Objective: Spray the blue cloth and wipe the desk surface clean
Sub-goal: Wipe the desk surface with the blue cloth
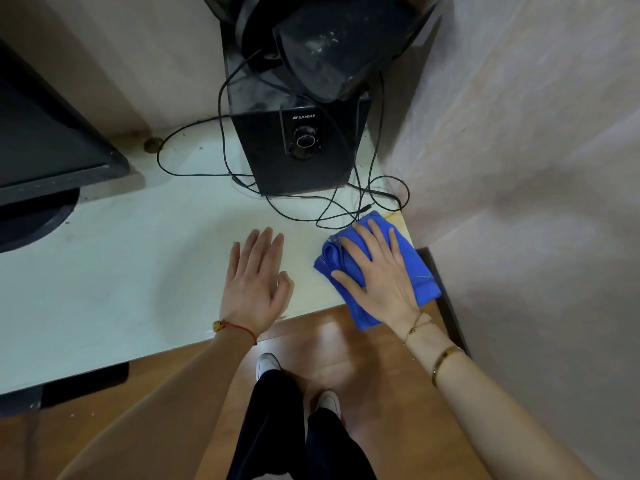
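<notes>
A folded blue cloth [420, 271] lies on the right front corner of the white desk [121, 271], partly hanging over the front edge. My right hand [377, 271] presses flat on top of it with fingers spread. My left hand [256, 282] rests flat and empty on the desk just left of the cloth, fingers apart. No spray bottle is in view.
A black Sansui speaker [298, 150] stands behind the cloth, with black cables [346, 209] looping over the desk right up to the cloth. A monitor [45, 150] on its round base stands at the left. A wall [519, 168] bounds the desk's right side. Wooden floor lies below.
</notes>
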Demonstrator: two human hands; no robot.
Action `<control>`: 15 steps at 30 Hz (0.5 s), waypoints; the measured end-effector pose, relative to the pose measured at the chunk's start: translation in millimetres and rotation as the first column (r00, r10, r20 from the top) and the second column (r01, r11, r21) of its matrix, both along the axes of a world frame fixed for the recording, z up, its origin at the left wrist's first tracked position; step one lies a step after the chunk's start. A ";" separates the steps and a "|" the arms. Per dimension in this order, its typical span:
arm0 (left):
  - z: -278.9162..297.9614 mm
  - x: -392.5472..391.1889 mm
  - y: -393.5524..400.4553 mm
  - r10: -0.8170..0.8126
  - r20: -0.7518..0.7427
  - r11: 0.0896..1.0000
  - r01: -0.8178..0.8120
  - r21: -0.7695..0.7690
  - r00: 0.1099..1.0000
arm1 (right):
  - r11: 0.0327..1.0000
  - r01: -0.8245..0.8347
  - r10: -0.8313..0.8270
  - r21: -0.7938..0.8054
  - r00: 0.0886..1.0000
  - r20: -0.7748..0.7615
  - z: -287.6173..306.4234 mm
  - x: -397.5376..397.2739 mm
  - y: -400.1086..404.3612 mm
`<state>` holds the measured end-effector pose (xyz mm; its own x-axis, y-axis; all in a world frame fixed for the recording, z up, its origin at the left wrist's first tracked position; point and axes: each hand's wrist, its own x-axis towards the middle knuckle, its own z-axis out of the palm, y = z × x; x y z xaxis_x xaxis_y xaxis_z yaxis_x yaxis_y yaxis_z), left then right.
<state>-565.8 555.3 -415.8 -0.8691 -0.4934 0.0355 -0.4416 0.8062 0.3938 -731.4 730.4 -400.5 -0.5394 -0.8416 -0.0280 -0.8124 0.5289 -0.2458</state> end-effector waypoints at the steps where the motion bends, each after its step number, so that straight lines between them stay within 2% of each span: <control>1: -0.1 0.0 -0.4 0.000 0.001 1.000 0.000 0.003 1.000 | 1.000 0.008 -0.007 -0.022 1.000 0.004 -2.2 1.8 0.4; 5: 0.1 0.7 -0.2 -0.005 0.000 1.000 0.005 0.003 1.000 | 0.987 0.135 -0.135 -0.086 0.991 0.009 -5.9 -11.7 22.3; 9: 0.7 0.2 1.0 0.000 0.008 1.000 0.000 0.013 1.000 | 0.923 0.365 -0.339 -0.120 0.921 0.191 -2.5 -49.5 10.4; 13: -0.2 -0.2 -0.1 -0.002 0.011 1.000 0.002 0.011 1.000 | 0.962 0.245 -0.242 -0.121 0.969 0.044 -1.6 -29.6 7.4; 15: -0.8 0.5 -0.1 -0.007 0.020 1.000 0.007 0.007 1.000 | 0.975 0.169 -0.167 -0.142 0.986 0.027 -2.1 -10.8 28.2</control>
